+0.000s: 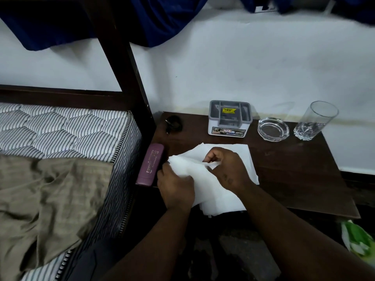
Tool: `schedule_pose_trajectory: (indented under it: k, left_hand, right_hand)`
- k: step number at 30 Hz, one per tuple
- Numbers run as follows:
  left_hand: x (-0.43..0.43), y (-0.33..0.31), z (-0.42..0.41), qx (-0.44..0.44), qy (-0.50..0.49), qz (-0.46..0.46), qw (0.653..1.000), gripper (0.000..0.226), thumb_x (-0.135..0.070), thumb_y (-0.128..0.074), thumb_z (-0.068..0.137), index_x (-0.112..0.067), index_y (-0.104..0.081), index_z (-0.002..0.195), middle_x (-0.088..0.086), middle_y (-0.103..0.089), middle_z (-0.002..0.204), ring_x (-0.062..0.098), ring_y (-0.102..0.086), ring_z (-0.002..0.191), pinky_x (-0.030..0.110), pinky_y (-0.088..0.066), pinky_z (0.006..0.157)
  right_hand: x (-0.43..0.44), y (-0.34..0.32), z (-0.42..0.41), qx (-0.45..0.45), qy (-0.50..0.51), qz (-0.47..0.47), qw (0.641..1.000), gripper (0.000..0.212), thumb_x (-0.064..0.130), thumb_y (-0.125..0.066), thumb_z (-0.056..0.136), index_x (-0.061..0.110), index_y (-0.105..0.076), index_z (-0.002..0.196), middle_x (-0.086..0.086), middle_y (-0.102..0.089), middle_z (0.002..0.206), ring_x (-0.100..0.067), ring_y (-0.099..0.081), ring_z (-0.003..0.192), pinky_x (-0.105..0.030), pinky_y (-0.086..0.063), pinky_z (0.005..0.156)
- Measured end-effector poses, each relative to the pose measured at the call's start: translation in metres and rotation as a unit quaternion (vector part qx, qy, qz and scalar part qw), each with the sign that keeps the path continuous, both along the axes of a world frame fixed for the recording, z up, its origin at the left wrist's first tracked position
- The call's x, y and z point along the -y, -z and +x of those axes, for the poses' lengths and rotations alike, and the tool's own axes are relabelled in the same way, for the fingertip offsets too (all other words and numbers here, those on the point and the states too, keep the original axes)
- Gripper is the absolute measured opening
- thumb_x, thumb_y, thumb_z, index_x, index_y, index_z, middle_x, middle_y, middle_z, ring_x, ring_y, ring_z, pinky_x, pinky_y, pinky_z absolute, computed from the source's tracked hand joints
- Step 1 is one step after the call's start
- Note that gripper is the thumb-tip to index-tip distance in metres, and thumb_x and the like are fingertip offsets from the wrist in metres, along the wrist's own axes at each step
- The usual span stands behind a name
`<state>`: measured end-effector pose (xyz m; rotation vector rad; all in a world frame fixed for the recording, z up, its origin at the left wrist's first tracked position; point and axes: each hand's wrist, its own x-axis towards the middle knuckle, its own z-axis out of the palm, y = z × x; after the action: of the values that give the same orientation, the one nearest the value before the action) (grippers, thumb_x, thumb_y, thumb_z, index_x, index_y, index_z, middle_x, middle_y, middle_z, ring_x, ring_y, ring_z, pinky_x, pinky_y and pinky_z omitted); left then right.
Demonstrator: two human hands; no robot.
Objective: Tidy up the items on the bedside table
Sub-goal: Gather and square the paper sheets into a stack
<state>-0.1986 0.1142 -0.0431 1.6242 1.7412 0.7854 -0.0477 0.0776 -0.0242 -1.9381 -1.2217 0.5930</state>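
Table (294, 179) stands right of the bed (60, 128). Back row, left to right: coiled cable (174, 123), organiser box (230, 117), ashtray (273, 128), glass (314, 120). Left edge, against the bed — book (151, 165). Front centre — paper sheets (239, 157), reaching the front edge. On the bed: cloth (50, 195).

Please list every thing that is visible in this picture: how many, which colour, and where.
bedside table: one, dark brown, beside the bed
paper sheets: several, white, front middle of the table
book: one, purple, table's left edge
organiser box: one, grey with yellow sticker, back of the table
ashtray: one, clear glass, right of the box
drinking glass: one, clear, table's back right corner
small object: one, black, back left; unidentifiable
mattress: one, striped, left
cloth: one, olive, on the mattress
curtain: count unclear, blue, along the top
bag: one, green and white, floor at right
left hand: one, holds the sheets
right hand: one, pinches a sheet
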Motion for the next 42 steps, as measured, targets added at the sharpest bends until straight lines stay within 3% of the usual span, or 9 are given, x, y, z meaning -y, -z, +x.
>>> schedule_pose_trajectory:
  k: [4, 7, 9, 15, 20, 23, 28, 33, 42]
  left_hand:
    - [0.004, -0.011, 0.006, -0.007, -0.018, 0.041, 0.999, 0.093, -0.036, -0.092, 0.060, -0.011, -0.050, 0.139, 0.013, -0.055, 0.134, 0.037, -0.051, 0.125, 0.045, -0.037, 0.108]
    - [0.005, -0.020, 0.007, 0.145, 0.012, -0.002, 0.989, 0.100, -0.034, -0.094, 0.064, -0.014, -0.042, 0.147, -0.004, -0.057, 0.132, 0.022, -0.057, 0.124, 0.041, -0.045, 0.110]
    - [0.008, -0.027, 0.005, 0.256, 0.045, -0.080, 0.962, 0.084, -0.024, -0.093, 0.070, -0.017, -0.048, 0.142, -0.008, -0.066, 0.122, 0.012, -0.066, 0.112, 0.036, -0.054, 0.102]
    - [0.012, -0.025, -0.001, 0.294, 0.092, -0.131, 0.942, 0.025, -0.006, -0.079, 0.085, -0.018, -0.071, 0.106, -0.005, -0.077, 0.103, 0.013, -0.075, 0.097, 0.027, -0.059, 0.084]
    - [0.000, -0.013, -0.010, 0.288, 0.009, -0.137, 0.948, 0.019, -0.002, -0.076, 0.087, -0.009, -0.072, 0.104, 0.010, -0.076, 0.105, 0.024, -0.074, 0.095, 0.040, -0.059, 0.090]
    - [-0.006, -0.008, -0.015, 0.257, -0.018, -0.134, 0.957, 0.027, 0.001, -0.075, 0.086, 0.000, -0.071, 0.113, 0.012, -0.075, 0.108, 0.031, -0.072, 0.102, 0.048, -0.056, 0.098]
    - [-0.011, -0.002, -0.021, 0.201, -0.020, -0.124, 0.972, 0.023, 0.001, -0.075, 0.086, 0.001, -0.068, 0.108, 0.009, -0.069, 0.100, 0.025, -0.066, 0.092, 0.025, -0.049, 0.080]
    - [-0.014, 0.000, -0.025, 0.193, -0.023, -0.128, 0.972, 0.021, -0.002, -0.078, 0.084, -0.009, -0.066, 0.100, 0.006, -0.070, 0.097, 0.025, -0.067, 0.091, 0.025, -0.047, 0.078]
    - [-0.018, 0.001, -0.026, 0.142, -0.020, -0.134, 0.980, 0.028, -0.010, -0.080, 0.084, -0.003, -0.069, 0.108, 0.005, -0.067, 0.096, 0.020, -0.062, 0.089, 0.025, -0.043, 0.081]
  right_hand:
    - [0.017, -0.020, 0.016, -0.101, -0.006, 0.048, 0.994, 0.015, 0.002, -0.080, 0.075, 0.014, -0.072, 0.079, 0.006, -0.072, 0.079, -0.005, -0.062, 0.072, -0.022, -0.047, 0.068]
    - [0.031, -0.026, 0.029, -0.197, -0.003, 0.074, 0.978, 0.016, -0.002, -0.082, 0.072, 0.008, -0.072, 0.080, 0.000, -0.073, 0.080, -0.011, -0.064, 0.075, -0.025, -0.048, 0.071]
    - [0.036, -0.030, 0.032, -0.268, 0.028, 0.068, 0.961, 0.020, -0.003, -0.083, 0.070, 0.009, -0.071, 0.080, -0.001, -0.071, 0.076, -0.016, -0.064, 0.073, -0.031, -0.049, 0.072]
    - [0.030, -0.021, 0.032, -0.387, 0.012, 0.009, 0.922, 0.034, 0.005, -0.083, 0.074, 0.006, -0.072, 0.106, -0.016, -0.077, 0.104, -0.035, -0.074, 0.096, -0.048, -0.058, 0.090]
    - [-0.001, -0.001, 0.021, -0.270, 0.147, 0.015, 0.951, 0.035, 0.052, -0.064, 0.086, 0.019, -0.070, 0.076, 0.002, -0.066, 0.073, -0.019, -0.060, 0.069, -0.035, -0.050, 0.072]
    - [-0.013, 0.015, 0.020, -0.162, 0.162, 0.005, 0.973, 0.015, 0.030, -0.057, 0.084, 0.028, -0.071, 0.078, -0.001, -0.074, 0.080, -0.030, -0.073, 0.075, -0.052, -0.060, 0.076]
    - [-0.018, 0.025, 0.011, 0.145, 0.099, 0.006, 0.985, 0.023, 0.026, -0.072, 0.084, 0.011, -0.071, 0.101, -0.009, -0.070, 0.101, -0.029, -0.068, 0.096, -0.035, -0.052, 0.083]
    - [-0.029, 0.013, -0.002, 0.131, 0.114, -0.118, 0.978, 0.039, 0.046, -0.078, 0.080, 0.019, -0.066, 0.106, -0.004, -0.059, 0.116, -0.024, -0.064, 0.102, -0.037, -0.054, 0.085]
    - [-0.037, 0.015, -0.004, 0.091, 0.136, -0.082, 0.983, 0.021, 0.030, -0.075, 0.078, 0.028, -0.056, 0.070, -0.001, -0.068, 0.093, -0.022, -0.065, 0.091, -0.033, -0.053, 0.080]
